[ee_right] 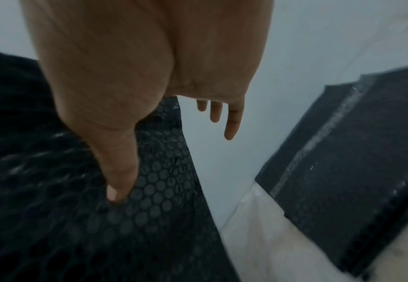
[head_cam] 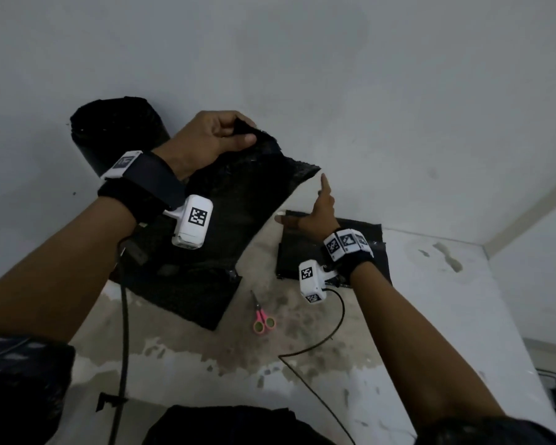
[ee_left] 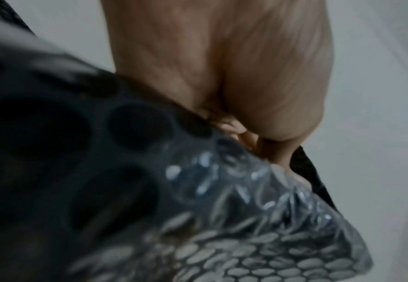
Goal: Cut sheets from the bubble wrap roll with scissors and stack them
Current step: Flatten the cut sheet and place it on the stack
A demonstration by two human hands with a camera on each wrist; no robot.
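My left hand (head_cam: 238,134) pinches the top corner of a black bubble wrap sheet (head_cam: 247,200) and holds it up; the sheet's lower end lies on the table. The left wrist view shows those fingers (ee_left: 243,137) curled onto the wrap (ee_left: 234,238). My right hand (head_cam: 312,203) is open beside the sheet's right corner, holding nothing, with its thumb (ee_right: 118,167) in front of the wrap (ee_right: 164,200). Below that hand lies the stack of cut black sheets (head_cam: 374,248), also visible in the right wrist view (ee_right: 357,152). The black roll (head_cam: 116,136) stands at the back left. Pink-handled scissors (head_cam: 261,316) lie on the table.
The worn, patchy table (head_cam: 206,358) meets a pale wall (head_cam: 366,91) just behind the roll and stack. Its right edge (head_cam: 507,316) drops off. Two black cables (head_cam: 315,345) trail from the wrist cameras across the front of the table.
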